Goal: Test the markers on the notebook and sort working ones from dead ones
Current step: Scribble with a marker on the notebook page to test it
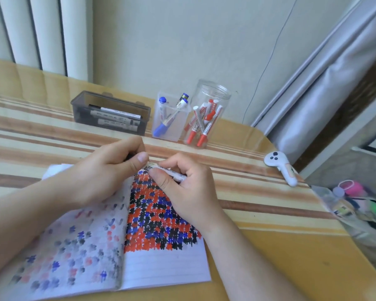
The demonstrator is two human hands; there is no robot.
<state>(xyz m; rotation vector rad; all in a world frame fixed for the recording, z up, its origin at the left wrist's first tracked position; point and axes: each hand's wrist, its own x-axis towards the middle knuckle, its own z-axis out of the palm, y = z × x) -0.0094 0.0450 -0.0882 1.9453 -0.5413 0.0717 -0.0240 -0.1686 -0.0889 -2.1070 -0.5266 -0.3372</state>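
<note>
Both hands meet at frame centre over the top of the open notebook [139, 235]: the left hand [104, 177] has fingers curled round something dark that it mostly hides, perhaps a cap, and the right hand [182, 185] pinches a white marker [172, 173] lying nearly level above the right page, which is crowded with red, blue and black blots. On the striped bench [269, 213], toward the upper middle, stand a dark grey box [111, 114] with black markers, a clear square cup [172, 118] with blue ones and a clear round jar [208, 114] with red ones. A white controller [280, 168] lies near the bench's right edge. At far right a bag of coloured items is blurred and cut off. Pale wall and a curtain stand behind.
</note>
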